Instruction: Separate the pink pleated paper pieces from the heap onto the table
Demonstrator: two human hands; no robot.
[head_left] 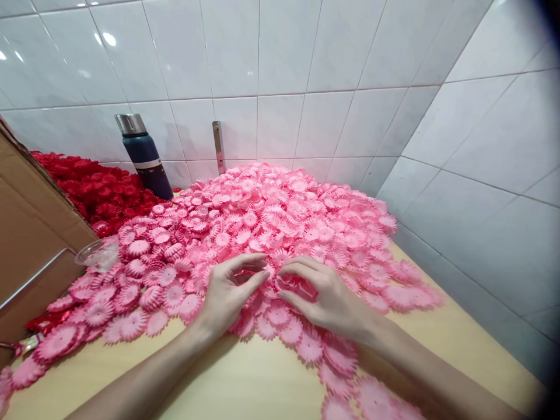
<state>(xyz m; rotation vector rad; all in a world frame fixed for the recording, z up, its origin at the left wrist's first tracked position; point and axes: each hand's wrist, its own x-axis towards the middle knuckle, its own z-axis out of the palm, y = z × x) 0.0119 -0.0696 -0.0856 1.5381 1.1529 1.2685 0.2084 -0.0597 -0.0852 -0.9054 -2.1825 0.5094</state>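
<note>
My left hand (230, 286) and my right hand (321, 291) face each other low over the front of a big heap of pink scalloped flower pieces (280, 216). On both, the thumb and fingers curl into a pinch, with the two sets of fingertips a short gap apart. Pale pink shows between the fingertips, but it blends into the heap, so I cannot make out what they grip. Below my right wrist, a trail of loose flower pieces (335, 353) runs towards the table's front edge.
A dark blue bottle (149, 166) with a steel cap stands behind the heap, beside red flower pieces (109, 189). At left are a cardboard box (39, 233) and a clear plastic dish (98, 255). White tiled walls (280, 52) bound the pale wooden table (227, 379) behind and at right.
</note>
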